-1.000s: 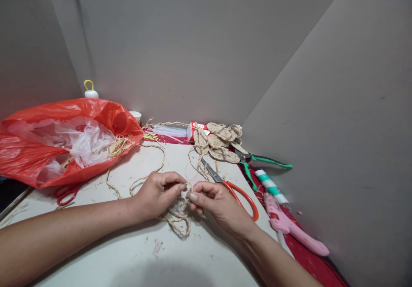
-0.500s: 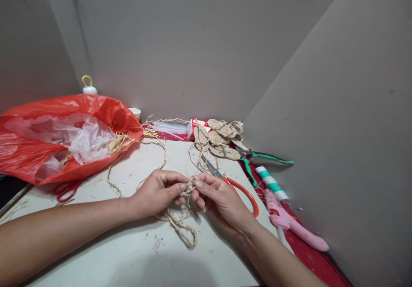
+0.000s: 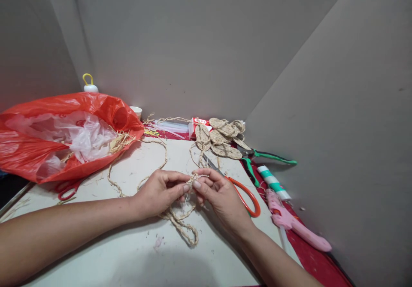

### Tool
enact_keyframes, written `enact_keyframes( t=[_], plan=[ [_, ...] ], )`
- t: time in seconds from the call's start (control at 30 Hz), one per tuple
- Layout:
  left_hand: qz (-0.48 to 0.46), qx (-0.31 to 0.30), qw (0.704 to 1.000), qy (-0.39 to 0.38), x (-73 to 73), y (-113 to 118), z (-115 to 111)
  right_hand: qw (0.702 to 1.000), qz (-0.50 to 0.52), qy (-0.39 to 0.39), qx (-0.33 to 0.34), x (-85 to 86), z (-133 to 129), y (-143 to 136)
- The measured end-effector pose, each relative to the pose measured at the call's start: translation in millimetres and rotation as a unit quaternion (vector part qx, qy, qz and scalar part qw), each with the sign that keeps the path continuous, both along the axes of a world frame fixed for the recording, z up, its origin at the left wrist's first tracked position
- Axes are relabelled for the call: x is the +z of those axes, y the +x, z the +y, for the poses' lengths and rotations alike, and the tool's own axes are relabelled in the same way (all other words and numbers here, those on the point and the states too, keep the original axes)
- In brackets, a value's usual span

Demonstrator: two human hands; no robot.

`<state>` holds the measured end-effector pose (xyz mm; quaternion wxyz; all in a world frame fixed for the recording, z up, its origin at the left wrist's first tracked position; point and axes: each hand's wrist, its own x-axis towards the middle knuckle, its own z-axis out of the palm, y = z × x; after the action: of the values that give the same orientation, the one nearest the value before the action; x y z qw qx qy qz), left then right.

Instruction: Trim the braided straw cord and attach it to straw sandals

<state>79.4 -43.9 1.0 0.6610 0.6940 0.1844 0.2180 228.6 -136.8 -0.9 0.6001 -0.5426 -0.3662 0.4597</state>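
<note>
Over the middle of the white board, my left hand (image 3: 165, 190) pinches a braided straw cord (image 3: 185, 231) between thumb and forefinger. My right hand (image 3: 217, 194) grips the same piece just beside it, fingertips almost touching the left ones. A thin white thread (image 3: 186, 199) hangs from the pinched spot. Below the hands the cord lies in a loose loop, and more of it trails left toward the red bag. Orange-handled scissors (image 3: 251, 197) lie right behind my right hand, blades pointing away. The exact bit between my fingertips is mostly covered.
A red plastic bag (image 3: 69, 167) with straw and clear plastic sits at left, red-handled scissors (image 3: 68, 189) beside it. Woven straw petal shapes (image 3: 225, 151) are piled at the back. Green-handled pliers (image 3: 273, 156), a striped roll (image 3: 272, 182) and a pink glue gun (image 3: 299, 227) line the right edge.
My right hand's fingers have shifted on the cord, the forefinger now stretched higher over the pinched spot. My left hand keeps its pinch. The view has moved slightly.
</note>
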Motion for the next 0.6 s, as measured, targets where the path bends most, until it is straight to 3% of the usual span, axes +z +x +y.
enact_keyframes(
  t=[0.2, 0.4, 0.6],
  plan=[
    [0.003, -0.023, 1.000, -0.015, 5.4, 0.3, -4.0, 0.997, -0.067, 0.018, -0.014, -2.0, 0.7, 4.0],
    [-0.002, -0.037, 0.993, -0.109, 8.6, 0.8, -5.5, 0.999, -0.037, 0.016, -0.029, 2.7, 1.3, 5.7],
    [-0.002, -0.055, 0.985, -0.162, 2.4, 2.6, 0.6, 0.999, -0.024, 0.018, -0.041, 5.8, 1.8, 8.3]
  ],
)
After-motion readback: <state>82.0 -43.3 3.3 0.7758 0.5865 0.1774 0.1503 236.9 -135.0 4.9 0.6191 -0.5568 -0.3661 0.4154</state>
